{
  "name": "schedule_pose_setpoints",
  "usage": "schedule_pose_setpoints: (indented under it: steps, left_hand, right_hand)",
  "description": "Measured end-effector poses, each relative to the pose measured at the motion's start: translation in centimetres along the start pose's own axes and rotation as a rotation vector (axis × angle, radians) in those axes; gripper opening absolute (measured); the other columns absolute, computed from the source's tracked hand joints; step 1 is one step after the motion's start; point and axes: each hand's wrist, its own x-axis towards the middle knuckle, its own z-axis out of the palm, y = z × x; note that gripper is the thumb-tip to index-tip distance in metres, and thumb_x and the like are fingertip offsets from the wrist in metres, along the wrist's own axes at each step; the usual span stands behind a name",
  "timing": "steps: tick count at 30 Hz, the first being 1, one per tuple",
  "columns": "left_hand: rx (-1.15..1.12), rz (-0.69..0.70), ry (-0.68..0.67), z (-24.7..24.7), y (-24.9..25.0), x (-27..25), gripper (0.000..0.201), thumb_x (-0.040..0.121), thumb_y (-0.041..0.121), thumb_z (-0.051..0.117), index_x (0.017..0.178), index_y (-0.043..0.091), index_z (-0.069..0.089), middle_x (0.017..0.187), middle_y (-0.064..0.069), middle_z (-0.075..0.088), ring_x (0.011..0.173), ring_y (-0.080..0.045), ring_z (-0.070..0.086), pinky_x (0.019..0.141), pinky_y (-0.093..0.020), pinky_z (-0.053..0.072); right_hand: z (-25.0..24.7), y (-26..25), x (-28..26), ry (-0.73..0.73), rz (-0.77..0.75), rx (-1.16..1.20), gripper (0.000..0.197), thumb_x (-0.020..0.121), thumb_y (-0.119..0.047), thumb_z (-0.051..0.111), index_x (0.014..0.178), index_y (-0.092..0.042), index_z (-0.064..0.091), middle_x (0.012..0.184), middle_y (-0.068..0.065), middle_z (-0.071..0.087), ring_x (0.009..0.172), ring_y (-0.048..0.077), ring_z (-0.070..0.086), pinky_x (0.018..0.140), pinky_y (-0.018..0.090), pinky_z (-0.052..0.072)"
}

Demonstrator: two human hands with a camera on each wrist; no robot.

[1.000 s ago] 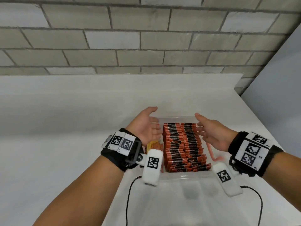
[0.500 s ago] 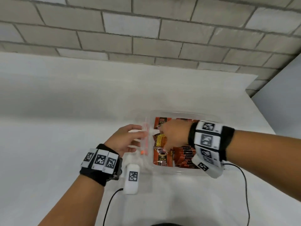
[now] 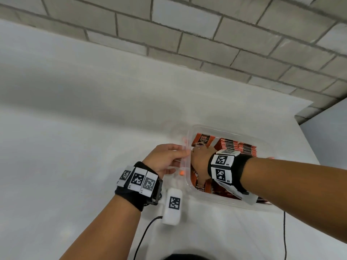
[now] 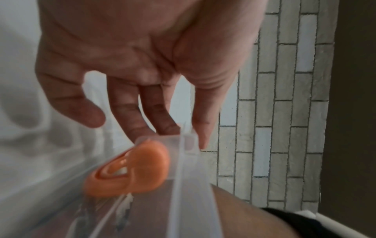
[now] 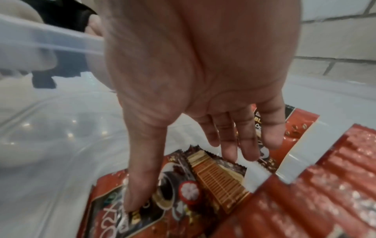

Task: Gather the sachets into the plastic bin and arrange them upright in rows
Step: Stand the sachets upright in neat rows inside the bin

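Left hand grip pinches bin rim; right hand fingers straight, pressing flat sachets inside.

A white desk fills most of the head view and runs up to a grey block wall along the top of the frame. Right of centre, a clear plastic bin stands directly on it, holding orange sachets. A black cable trails over the desk at the lower middle, and another at the lower right.
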Motion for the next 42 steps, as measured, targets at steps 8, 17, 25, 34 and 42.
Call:
schedule_pose_setpoints:
  steps: [8,17,25,34,42]
  left_hand:
    - [-0.020,-0.007,0.008,0.1,0.1,0.0,0.018,0.081,0.022,0.073,0.096,0.019,0.064,0.070,0.003,0.066,0.060,-0.011,0.057,0.068,-0.029,0.042]
    - [-0.047,-0.020,0.021,0.2,0.0,-0.3,0.013,0.082,0.021,0.073,0.088,0.020,0.062,0.066,0.005,0.069,0.056,-0.009,0.060,0.068,-0.029,0.040]
    - [-0.065,-0.030,0.040,0.2,-0.2,-0.1,0.017,0.080,0.022,0.074,0.091,0.022,0.062,0.065,0.006,0.066,0.056,-0.010,0.059,0.070,-0.031,0.041]
    - [-0.087,-0.026,0.039,0.2,-0.5,0.1,0.020,0.079,0.023,0.075,0.094,0.022,0.061,0.063,0.006,0.067,0.056,-0.011,0.060,0.070,-0.032,0.042]
    - [-0.087,-0.021,0.017,-0.1,-1.0,0.3,0.028,0.076,0.028,0.076,0.098,0.021,0.061,0.069,0.004,0.068,0.060,-0.017,0.060,0.069,-0.031,0.042]
  right_hand:
    - [-0.2,-0.1,0.0,-0.048,-0.136,-0.064,0.061,0.082,-0.044,0.069,0.133,-0.014,0.050,0.131,0.008,0.047,0.121,0.026,0.046,0.098,0.037,0.042]
    - [-0.5,3.6,-0.3,0.185,-0.163,0.407,0.035,0.082,-0.022,0.072,0.114,-0.014,0.059,0.099,0.001,0.057,0.089,0.015,0.050,0.070,0.022,0.038]
    - [0.7,5.7,-1.1,0.483,0.099,0.634,0.032,0.088,-0.008,0.058,0.120,-0.005,0.054,0.110,0.013,0.059,0.092,0.027,0.060,0.072,0.032,0.049]
    - [1.0,5.1,-0.4,0.448,0.141,0.575,0.020,0.091,-0.007,0.052,0.111,-0.002,0.052,0.108,0.015,0.058,0.078,0.021,0.049,0.063,0.028,0.038]
    - [0.7,5.1,-0.3,0.435,0.112,0.574,0.023,0.088,-0.004,0.054,0.111,-0.004,0.056,0.111,0.012,0.052,0.100,0.028,0.055,0.070,0.026,0.037]
